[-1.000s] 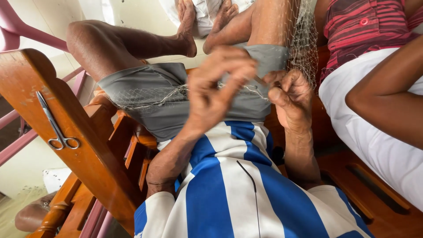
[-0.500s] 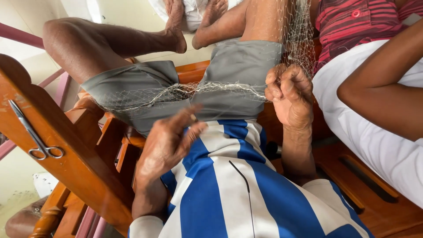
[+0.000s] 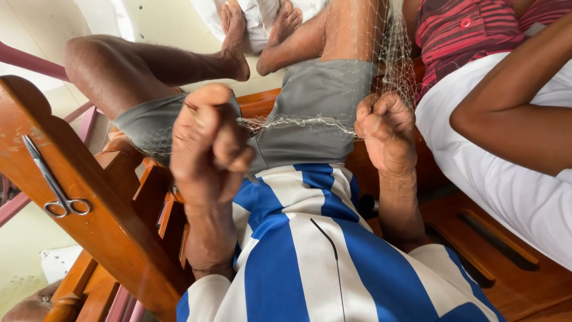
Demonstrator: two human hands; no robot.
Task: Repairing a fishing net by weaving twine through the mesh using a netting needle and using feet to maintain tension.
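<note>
I sit in a home sitting area: a polished brown wooden armchair (image 3: 89, 220), pale painted wall (image 3: 53, 24), and another person's barefoot legs (image 3: 262, 30) resting nearby.

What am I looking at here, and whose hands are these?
The picture comes from a camera worn on a person's head, looking down at their own lap. There is no machine: just two bare hands. The left hand and the right hand are both closed on a thin fishing net, whose gathered edge runs between them across grey shorts. More of the net hangs upward past the right hand. The person wears a blue and white striped shirt and sits in a wooden chair. A pair of scissors lies on the chair's armrest, at the left. Another person in a white garment sits close by on the right.
</note>
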